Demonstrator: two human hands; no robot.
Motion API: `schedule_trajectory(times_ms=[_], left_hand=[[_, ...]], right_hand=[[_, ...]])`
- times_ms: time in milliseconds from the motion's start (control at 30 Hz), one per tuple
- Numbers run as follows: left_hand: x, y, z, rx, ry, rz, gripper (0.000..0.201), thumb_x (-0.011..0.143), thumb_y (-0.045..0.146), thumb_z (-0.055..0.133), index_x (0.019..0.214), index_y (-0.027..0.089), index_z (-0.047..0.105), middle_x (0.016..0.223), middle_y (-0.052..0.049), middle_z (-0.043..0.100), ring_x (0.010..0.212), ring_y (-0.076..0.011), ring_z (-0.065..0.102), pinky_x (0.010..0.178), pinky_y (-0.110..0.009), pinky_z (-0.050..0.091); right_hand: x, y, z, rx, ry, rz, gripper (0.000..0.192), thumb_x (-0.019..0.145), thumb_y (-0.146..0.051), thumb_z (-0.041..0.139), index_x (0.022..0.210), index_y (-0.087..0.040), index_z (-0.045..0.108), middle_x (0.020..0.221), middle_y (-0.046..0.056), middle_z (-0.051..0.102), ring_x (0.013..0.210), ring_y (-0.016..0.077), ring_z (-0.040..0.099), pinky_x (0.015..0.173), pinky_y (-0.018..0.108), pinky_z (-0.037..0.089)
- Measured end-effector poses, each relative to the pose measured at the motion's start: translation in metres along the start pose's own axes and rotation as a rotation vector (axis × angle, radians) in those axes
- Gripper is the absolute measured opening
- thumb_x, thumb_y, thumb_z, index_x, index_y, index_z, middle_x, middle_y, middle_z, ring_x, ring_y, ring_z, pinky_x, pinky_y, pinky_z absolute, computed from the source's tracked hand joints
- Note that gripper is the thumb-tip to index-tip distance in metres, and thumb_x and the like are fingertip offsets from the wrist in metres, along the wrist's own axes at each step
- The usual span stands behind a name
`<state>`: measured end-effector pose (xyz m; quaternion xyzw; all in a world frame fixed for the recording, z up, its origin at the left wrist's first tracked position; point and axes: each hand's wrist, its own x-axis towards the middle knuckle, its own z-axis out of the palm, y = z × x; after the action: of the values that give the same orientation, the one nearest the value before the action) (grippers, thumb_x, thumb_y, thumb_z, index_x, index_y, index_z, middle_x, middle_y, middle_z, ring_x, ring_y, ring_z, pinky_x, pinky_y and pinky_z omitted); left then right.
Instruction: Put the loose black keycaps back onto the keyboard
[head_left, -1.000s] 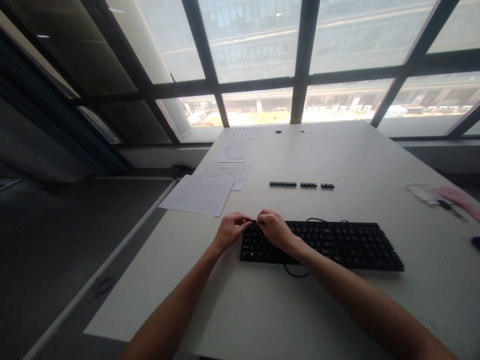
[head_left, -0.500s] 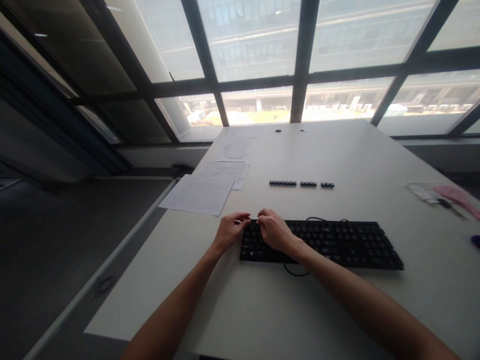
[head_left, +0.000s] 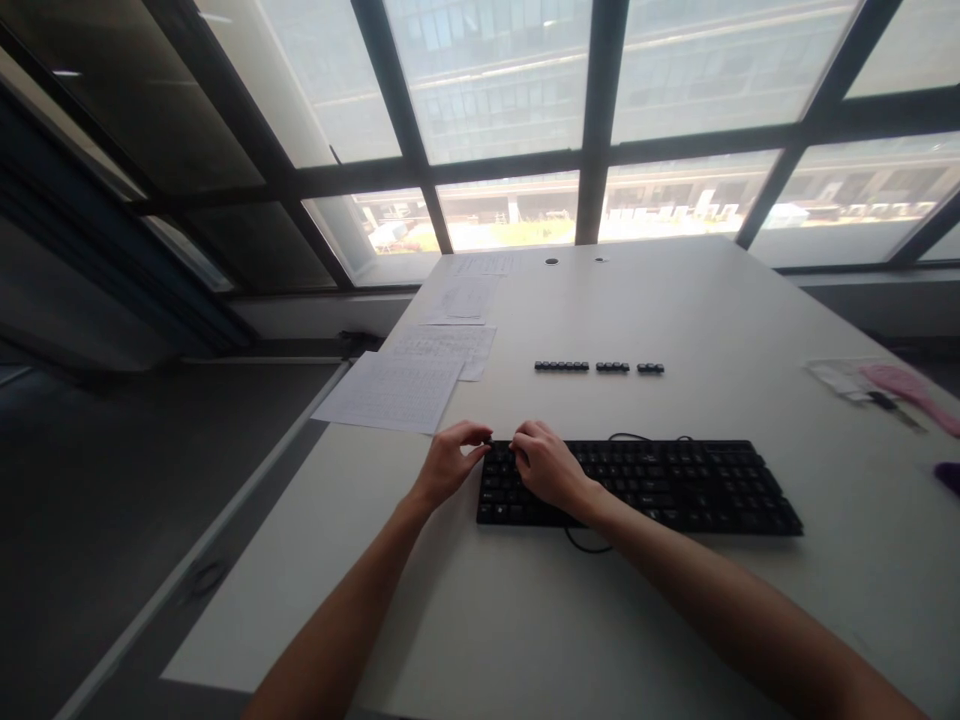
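Note:
A black keyboard (head_left: 675,485) lies on the white table (head_left: 525,620), its cable looping at front and back. My left hand (head_left: 446,465) is at the keyboard's far left corner, thumb and fingertips pinched on a small dark keycap (head_left: 487,441). My right hand (head_left: 547,465) rests curled on the upper left keys, fingertips close to the left hand. Beyond the keyboard, a row of loose black keycaps (head_left: 598,367) sits in three short groups.
Printed paper sheets (head_left: 394,392) lie at the table's left edge, more behind them. A pink tool and small packets (head_left: 892,385) lie at the right edge, beside a purple object (head_left: 949,478). Large windows stand beyond the table. The floor drops away left.
My left hand has drawn slightly left, off the keyboard's corner, with a small dark keycap pinched in its fingertips. The right hand stays on the upper left keys.

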<state>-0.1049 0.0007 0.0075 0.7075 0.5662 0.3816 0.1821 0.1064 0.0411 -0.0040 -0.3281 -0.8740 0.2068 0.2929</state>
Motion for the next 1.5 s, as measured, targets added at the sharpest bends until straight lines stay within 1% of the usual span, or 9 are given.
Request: schedule_trajectory(times_ms=[200,367,533,633,900,1100,1300,1400,1500], left_hand=[[0.001,0.003,-0.001,0.052,-0.017,0.060,0.015,0.088,0.017,0.066,0.099,0.020,0.075,0.097,-0.004,0.077,0.086,-0.0181,0.070,0.083,-0.031,0.058],[0.001,0.004,0.001,0.046,-0.005,0.032,0.016,0.088,0.016,0.065,0.099,0.021,0.076,0.097,-0.003,0.078,0.087,-0.0182,0.072,0.086,-0.031,0.057],[0.000,0.002,0.002,0.010,-0.013,-0.014,0.018,0.088,0.021,0.066,0.103,0.021,0.076,0.098,-0.004,0.079,0.087,-0.0195,0.073,0.088,-0.034,0.059],[0.000,0.002,0.003,0.028,-0.017,-0.011,0.019,0.088,0.019,0.064,0.102,0.021,0.077,0.099,-0.004,0.079,0.089,-0.0200,0.073,0.089,-0.034,0.058],[0.001,0.007,0.004,0.128,-0.029,0.104,0.021,0.091,0.013,0.059,0.100,0.021,0.076,0.099,-0.006,0.078,0.093,-0.0210,0.072,0.087,-0.034,0.057],[0.000,0.015,0.003,0.231,-0.106,0.192,0.029,0.096,0.009,0.052,0.102,0.023,0.076,0.097,-0.006,0.076,0.092,-0.0201,0.068,0.085,-0.033,0.054],[0.000,0.020,0.005,0.321,-0.131,0.190,0.030,0.094,0.007,0.053,0.102,0.022,0.078,0.089,-0.007,0.076,0.089,-0.0219,0.068,0.083,-0.034,0.055],[-0.003,0.019,0.005,0.311,-0.147,0.194,0.035,0.092,0.004,0.052,0.108,0.023,0.077,0.094,-0.007,0.077,0.091,-0.0221,0.070,0.086,-0.035,0.056],[-0.008,0.018,0.004,0.310,-0.139,0.189,0.046,0.090,0.000,0.047,0.119,0.023,0.073,0.107,-0.007,0.077,0.100,-0.0225,0.071,0.092,-0.037,0.058]], right_hand=[[0.000,0.000,0.001,-0.021,-0.013,-0.006,0.017,0.090,-0.004,0.055,0.087,-0.018,0.066,0.098,0.008,0.063,0.097,0.0210,0.054,0.089,0.032,0.045],[0.000,0.000,0.001,-0.028,-0.015,-0.011,0.017,0.090,-0.003,0.056,0.088,-0.017,0.066,0.098,0.008,0.063,0.097,0.0211,0.054,0.089,0.032,0.045],[0.000,0.000,0.001,-0.032,-0.020,-0.010,0.017,0.090,-0.004,0.056,0.088,-0.017,0.066,0.099,0.008,0.064,0.097,0.0211,0.054,0.088,0.032,0.046],[0.001,0.000,0.000,-0.032,-0.018,-0.016,0.017,0.091,-0.004,0.055,0.088,-0.017,0.066,0.098,0.008,0.064,0.097,0.0211,0.054,0.089,0.032,0.046],[0.001,0.002,0.000,-0.032,-0.024,-0.024,0.018,0.092,-0.005,0.054,0.088,-0.017,0.067,0.098,0.008,0.063,0.095,0.0205,0.054,0.089,0.032,0.046],[0.002,0.002,0.001,-0.052,-0.030,-0.027,0.018,0.091,-0.005,0.054,0.087,-0.017,0.067,0.097,0.009,0.064,0.095,0.0212,0.054,0.089,0.032,0.046],[0.001,0.000,-0.001,-0.072,-0.043,-0.028,0.018,0.091,-0.005,0.054,0.089,-0.017,0.067,0.096,0.009,0.063,0.094,0.0213,0.054,0.089,0.032,0.045],[0.000,0.000,-0.001,-0.080,-0.046,-0.036,0.017,0.091,-0.005,0.055,0.087,-0.017,0.067,0.096,0.008,0.063,0.095,0.0212,0.054,0.088,0.032,0.045],[0.000,-0.002,-0.001,-0.110,-0.051,-0.050,0.017,0.091,-0.006,0.054,0.087,-0.017,0.066,0.096,0.009,0.063,0.095,0.0216,0.054,0.088,0.032,0.045]])
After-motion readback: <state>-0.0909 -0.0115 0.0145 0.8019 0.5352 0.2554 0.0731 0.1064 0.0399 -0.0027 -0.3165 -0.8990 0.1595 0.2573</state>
